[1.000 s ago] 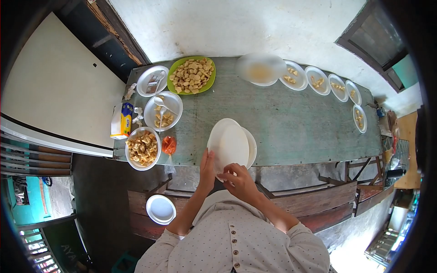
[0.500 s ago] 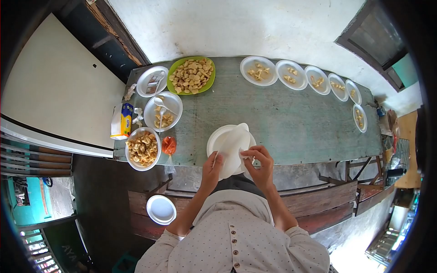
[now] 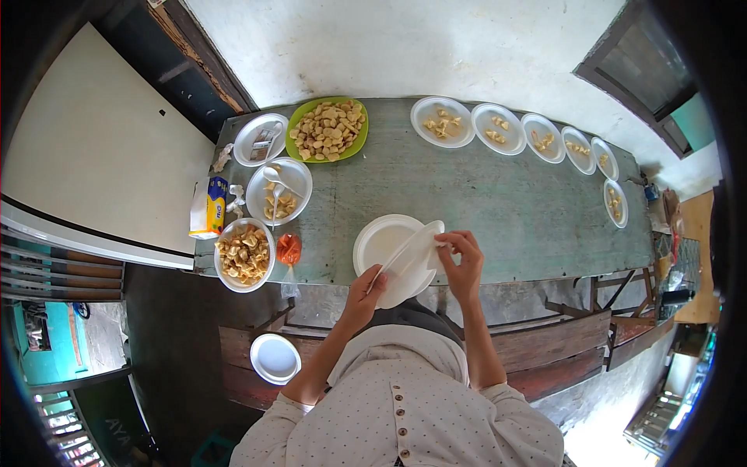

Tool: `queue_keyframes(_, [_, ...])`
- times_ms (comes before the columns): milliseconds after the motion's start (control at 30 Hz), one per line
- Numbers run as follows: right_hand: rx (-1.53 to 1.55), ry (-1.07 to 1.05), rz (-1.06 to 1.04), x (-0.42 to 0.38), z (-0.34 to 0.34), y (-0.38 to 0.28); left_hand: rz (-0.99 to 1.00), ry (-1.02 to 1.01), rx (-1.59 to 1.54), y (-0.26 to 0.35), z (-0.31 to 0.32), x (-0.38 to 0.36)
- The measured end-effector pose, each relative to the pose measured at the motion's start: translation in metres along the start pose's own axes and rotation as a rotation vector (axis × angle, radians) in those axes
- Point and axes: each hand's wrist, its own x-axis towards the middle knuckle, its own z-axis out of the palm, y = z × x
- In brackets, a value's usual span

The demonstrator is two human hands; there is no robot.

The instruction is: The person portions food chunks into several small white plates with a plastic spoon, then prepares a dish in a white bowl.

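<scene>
At the near edge of the desk (image 3: 498, 210), at about 6 o'clock, lies a small stack of white disposable plates (image 3: 381, 241), and both hands work on it. The left hand (image 3: 364, 294) is closed on the near rim of the top plate (image 3: 416, 268), at about 7 o'clock of the stack. The right hand (image 3: 464, 261) pinches the opposite rim, at about 3 o'clock, with fingertips and thumb. This top plate is tilted up and partly peeled away from the plates below it.

I judge these plates to be very light, thin and a little flexible, probably foam or thin plastic. They nest tightly, so they can stick to each other, and the smooth surface may be slippery. A strong squeeze could crack or fold the rim. The best place to take hold is the outer rim, with a gentle pinch at two opposite sides, as the hands do now.

At 10 o'clock stand a green plate (image 3: 327, 129) full of fried pieces, a bowl of snacks (image 3: 243, 254), a white plate with spoons (image 3: 278, 191), a yellow carton (image 3: 208, 207) and a small orange bag (image 3: 289, 249). A row of served plates (image 3: 498, 128) runs from 12 to 2 o'clock along the far edge. One empty plate (image 3: 274, 358) rests on the bench below, at 8 o'clock.
</scene>
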Motion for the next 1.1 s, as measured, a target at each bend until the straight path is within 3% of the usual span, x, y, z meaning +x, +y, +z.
queue_keyframes(67, [0.018, -0.048, 0.081, 0.003, -0.008, 0.016, -0.031, -0.035, -0.06, -0.003, -0.005, -0.001])
queue_keyframes(133, [0.484, -0.062, 0.334, 0.006, -0.012, 0.019, -0.04, -0.034, -0.088, -0.003, -0.007, -0.001])
queue_keyframes(167, [0.581, -0.107, 0.365, 0.008, -0.017, 0.025, -0.048, -0.034, -0.116, -0.004, -0.009, -0.001])
queue_keyframes(400, [0.755, -0.253, 0.505, 0.012, -0.034, 0.027, -0.079, -0.095, -0.12, -0.005, -0.019, 0.001])
queue_keyframes(600, [0.653, -0.188, 0.427, 0.01, -0.027, 0.02, 0.002, -0.237, -0.074, 0.017, -0.02, 0.01])
queue_keyframes(700, [0.563, -0.253, 0.35, 0.008, -0.019, 0.012, 0.012, -0.286, 0.141, 0.032, -0.016, 0.012])
queue_keyframes(767, [0.487, -0.289, 0.287, 0.005, -0.01, 0.007, 0.158, -0.147, 0.239, 0.038, -0.006, 0.013])
queue_keyframes(1000, [-0.017, -0.175, -0.037, -0.004, 0.014, -0.036, 0.109, -0.042, 0.257, 0.038, -0.003, 0.014])
queue_keyframes(1100, [-0.008, -0.202, -0.127, -0.012, 0.022, -0.05, 0.06, -0.044, 0.261, 0.037, -0.002, 0.013])
